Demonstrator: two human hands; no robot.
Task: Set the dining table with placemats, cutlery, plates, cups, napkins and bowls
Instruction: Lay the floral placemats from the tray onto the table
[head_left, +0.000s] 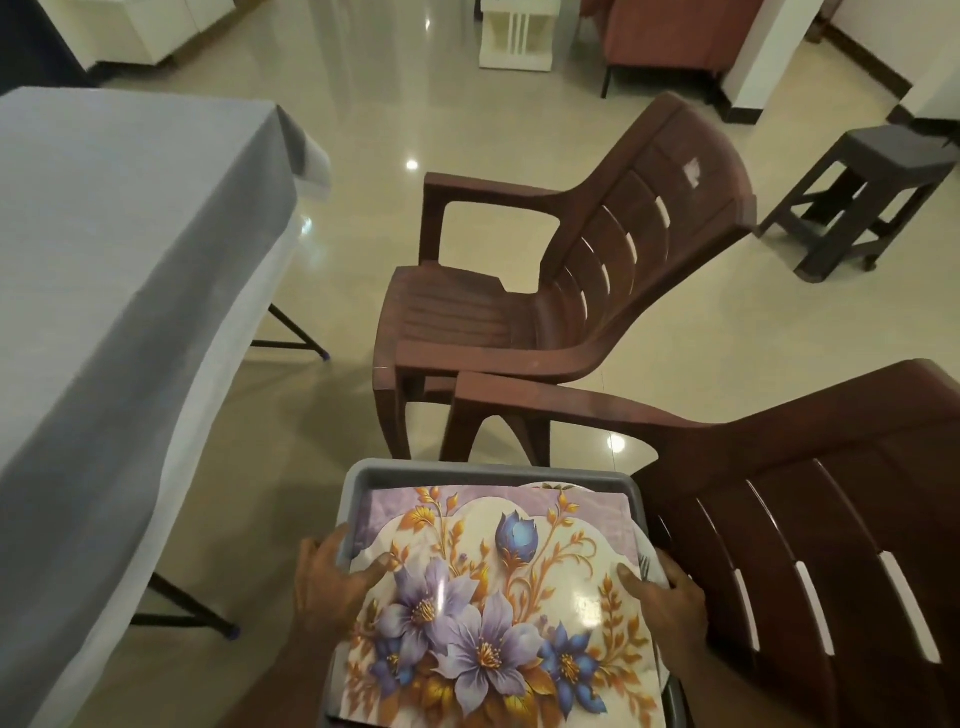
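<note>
A grey plastic tray (467, 474) is carried low in the middle of the head view. On top of it lies a glossy placemat (493, 587) printed with purple and blue flowers, covering whatever is underneath; a fork tip peeks out at its right edge. My left hand (327, 577) grips the tray's left rim, thumb pressed on the placemat. My right hand (667, 597) grips the right side, thumb on the placemat. The dining table (104, 270), under a grey-white cloth, stands to the left.
Two brown plastic armchairs stand close: one ahead (561, 291), one at the right (810, 519) next to the tray. A dark stool (867, 192) is far right, a white rack (514, 36) at the back. Folding table legs (291, 332) stick out over the glossy tiled floor.
</note>
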